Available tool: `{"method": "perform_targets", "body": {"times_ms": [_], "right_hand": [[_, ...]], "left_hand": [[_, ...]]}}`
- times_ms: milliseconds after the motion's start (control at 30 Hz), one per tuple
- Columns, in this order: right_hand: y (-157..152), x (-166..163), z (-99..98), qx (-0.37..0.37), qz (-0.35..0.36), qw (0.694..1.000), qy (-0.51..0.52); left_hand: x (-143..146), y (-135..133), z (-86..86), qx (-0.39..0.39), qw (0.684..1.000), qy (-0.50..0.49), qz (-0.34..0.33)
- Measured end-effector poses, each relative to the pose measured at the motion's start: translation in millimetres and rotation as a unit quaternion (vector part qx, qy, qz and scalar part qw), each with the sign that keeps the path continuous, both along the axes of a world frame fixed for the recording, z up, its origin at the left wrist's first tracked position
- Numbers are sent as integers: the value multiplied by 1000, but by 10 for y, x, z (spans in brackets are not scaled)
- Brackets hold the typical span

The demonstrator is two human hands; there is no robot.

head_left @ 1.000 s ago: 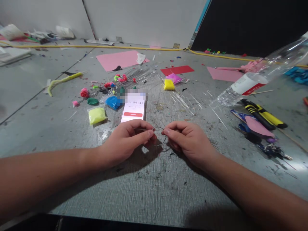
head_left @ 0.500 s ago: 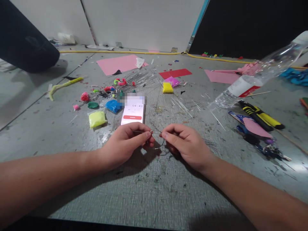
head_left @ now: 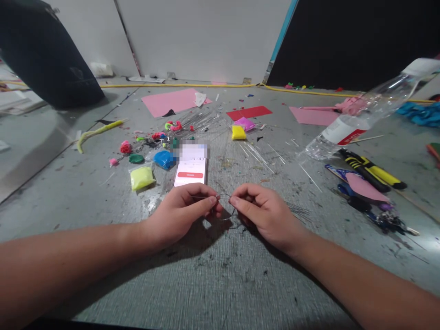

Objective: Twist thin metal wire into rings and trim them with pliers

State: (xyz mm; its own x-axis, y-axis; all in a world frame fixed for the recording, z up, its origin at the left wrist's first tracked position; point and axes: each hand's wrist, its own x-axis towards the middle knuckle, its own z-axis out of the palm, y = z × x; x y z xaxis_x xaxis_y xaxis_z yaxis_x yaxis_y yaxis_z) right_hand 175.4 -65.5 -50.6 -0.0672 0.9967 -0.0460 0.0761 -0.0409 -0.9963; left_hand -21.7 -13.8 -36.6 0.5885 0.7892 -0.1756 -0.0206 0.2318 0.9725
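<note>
A thin metal wire (head_left: 227,218), bent into a loop, spans the short gap between my two hands just above the table. My left hand (head_left: 187,208) pinches one side of it between thumb and forefinger. On the other side my right hand (head_left: 263,211) grips the wire the same way, its other fingers curled under. Right behind my left hand lies a phone (head_left: 191,167) with a lit screen showing a red button. Several straight wires (head_left: 298,211) lie on the table beside my right hand.
Yellow (head_left: 141,178) and blue clay packs (head_left: 165,159) lie left of the phone. Beyond my right hand are black-and-yellow pliers (head_left: 374,170) and a tilted plastic bottle (head_left: 343,133). Pink paper (head_left: 168,101) and a yellow cord (head_left: 192,85) lie farther back.
The whole view has shifted slightly, so the table's things appear a little lower. Both hands keep their pinch on the wire loop, with hardly any movement between them.
</note>
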Motion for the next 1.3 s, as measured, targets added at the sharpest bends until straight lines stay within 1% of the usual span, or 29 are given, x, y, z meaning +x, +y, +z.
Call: {"method": "perform_targets", "body": {"times_ms": [400, 633, 767, 933, 1133, 1300], "right_hand": [[7, -17, -6, 15, 0, 1000, -2], [6, -10, -9, 26, -8, 1000, -8], [2, -2, -6, 18, -13, 1000, -10], [-1, 0, 1, 9, -14, 1000, 4], [-5, -10, 19, -26, -14, 998, 52], [-5, -5, 19, -20, -21, 998, 56]], "left_hand": [[-5, -12, -12, -4, 1000, -17, 1], [15, -20, 25, 59, 997, 36, 21], [13, -23, 42, 75, 995, 63, 15], [19, -13, 35, 51, 998, 45, 7], [22, 11, 23, 14, 999, 29, 13], [15, 23, 9, 1, 1000, 24, 10]]}}
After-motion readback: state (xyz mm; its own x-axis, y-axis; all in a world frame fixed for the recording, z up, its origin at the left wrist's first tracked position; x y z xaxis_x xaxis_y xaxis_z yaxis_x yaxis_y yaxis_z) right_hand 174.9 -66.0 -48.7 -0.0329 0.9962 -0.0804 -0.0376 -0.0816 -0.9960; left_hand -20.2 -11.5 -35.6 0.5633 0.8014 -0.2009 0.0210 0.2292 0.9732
